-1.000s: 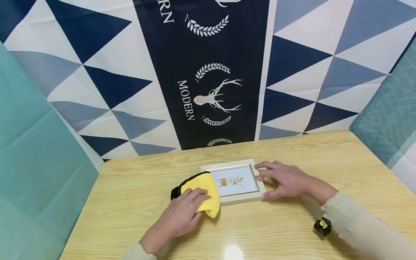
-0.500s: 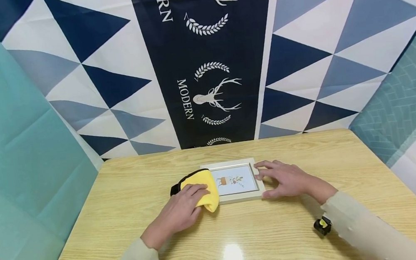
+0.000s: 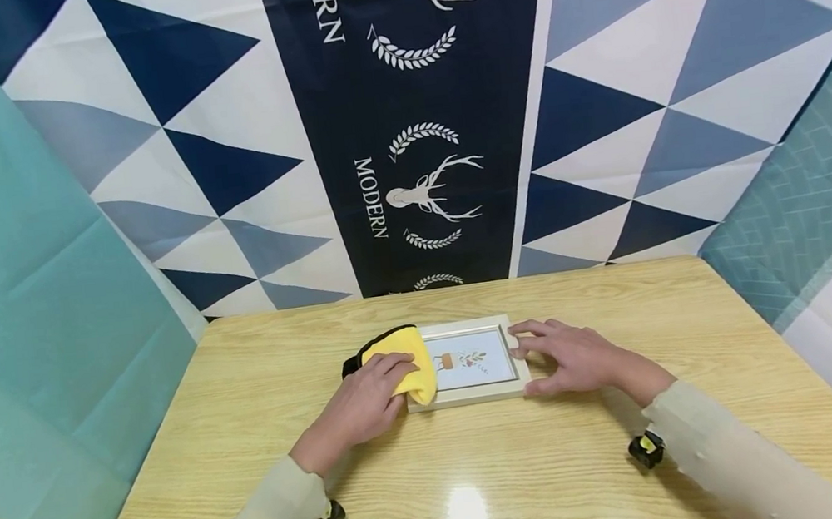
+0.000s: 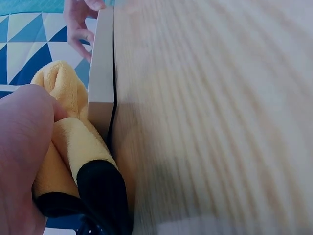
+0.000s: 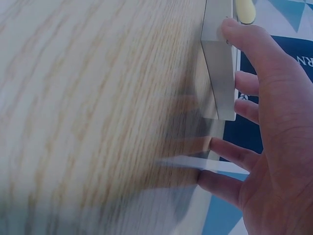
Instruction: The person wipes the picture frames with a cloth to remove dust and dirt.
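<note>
Cloth of black-edged yellow plush [image 3: 412, 343], grasped by your left hand [image 3: 369, 396], covers the left end of the cream rectangular frame [image 3: 474, 395] — which lies lengthwise toward your loosely touching right hand [image 3: 576, 357].

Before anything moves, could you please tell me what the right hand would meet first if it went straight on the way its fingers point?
The picture frame: the right hand appears to touch its right end. Beyond, across the frame, lies the yellow cloth under the left hand.
</note>
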`<action>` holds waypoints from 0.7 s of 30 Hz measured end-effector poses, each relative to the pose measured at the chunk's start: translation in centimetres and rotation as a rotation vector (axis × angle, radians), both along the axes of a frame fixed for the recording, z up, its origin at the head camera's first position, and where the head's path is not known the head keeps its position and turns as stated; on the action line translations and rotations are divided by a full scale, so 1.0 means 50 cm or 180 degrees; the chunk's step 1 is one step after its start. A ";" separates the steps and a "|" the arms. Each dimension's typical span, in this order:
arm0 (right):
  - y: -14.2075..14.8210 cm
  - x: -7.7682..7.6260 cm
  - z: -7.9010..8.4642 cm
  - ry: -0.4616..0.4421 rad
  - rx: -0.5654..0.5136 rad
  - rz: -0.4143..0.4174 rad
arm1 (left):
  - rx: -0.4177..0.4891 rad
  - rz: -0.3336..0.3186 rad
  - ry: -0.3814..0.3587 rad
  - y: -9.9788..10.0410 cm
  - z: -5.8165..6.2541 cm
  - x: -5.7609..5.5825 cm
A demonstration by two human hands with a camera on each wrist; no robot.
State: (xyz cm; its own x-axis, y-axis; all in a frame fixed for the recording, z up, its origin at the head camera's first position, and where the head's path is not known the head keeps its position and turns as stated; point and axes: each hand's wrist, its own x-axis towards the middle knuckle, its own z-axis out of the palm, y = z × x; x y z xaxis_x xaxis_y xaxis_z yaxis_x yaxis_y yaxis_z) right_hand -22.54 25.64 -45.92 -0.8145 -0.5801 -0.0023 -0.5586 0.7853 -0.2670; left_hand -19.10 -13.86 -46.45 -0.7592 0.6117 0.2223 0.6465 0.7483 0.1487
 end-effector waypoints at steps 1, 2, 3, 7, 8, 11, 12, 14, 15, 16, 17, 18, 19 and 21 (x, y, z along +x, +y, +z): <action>0.000 0.001 0.001 -0.0002 -0.0005 0.0001 | 0.0006 0.0002 -0.0002 0.001 0.000 -0.003; 0.001 0.002 0.001 -0.0002 -0.0003 0.0002 | 0.0015 0.0010 -0.0018 0.002 0.001 -0.007; 0.001 0.002 0.002 -0.0004 -0.0004 0.0006 | 0.0025 0.0019 -0.0032 0.003 0.001 -0.011; 0.003 0.004 0.002 -0.0022 -0.0007 0.0002 | 0.0036 0.0055 -0.0120 0.006 0.006 -0.029; 0.003 0.004 0.002 -0.0022 -0.0004 0.0001 | 0.0037 0.0064 -0.0148 0.007 0.007 -0.034; 0.003 0.002 0.000 -0.0018 0.0011 -0.0008 | 0.0043 0.0092 -0.0229 0.007 0.009 -0.051; 0.002 0.002 -0.001 -0.0017 0.0016 -0.0010 | 0.0048 0.0102 -0.0256 0.007 0.010 -0.056; 0.002 0.002 -0.001 -0.0017 0.0026 -0.0010 | 0.0062 0.0112 -0.0304 0.007 0.012 -0.065; 0.001 0.002 -0.001 -0.0020 0.0027 -0.0012 | 0.0070 0.0113 -0.0316 0.007 0.013 -0.069; 0.001 0.002 -0.001 -0.0025 0.0028 -0.0015 | 0.0066 0.0111 -0.0325 0.007 0.013 -0.073; 0.001 0.002 0.000 -0.0031 0.0026 -0.0017 | 0.0068 0.0109 -0.0330 0.007 0.014 -0.076; 0.001 0.003 0.000 -0.0033 0.0026 -0.0018 | 0.0069 0.0107 -0.0324 0.007 0.014 -0.078; 0.000 0.003 0.001 -0.0036 0.0023 -0.0020 | 0.0070 0.0105 -0.0323 0.007 0.014 -0.080; 0.000 0.003 0.002 -0.0038 0.0014 -0.0028 | 0.0070 0.0103 -0.0321 0.007 0.013 -0.082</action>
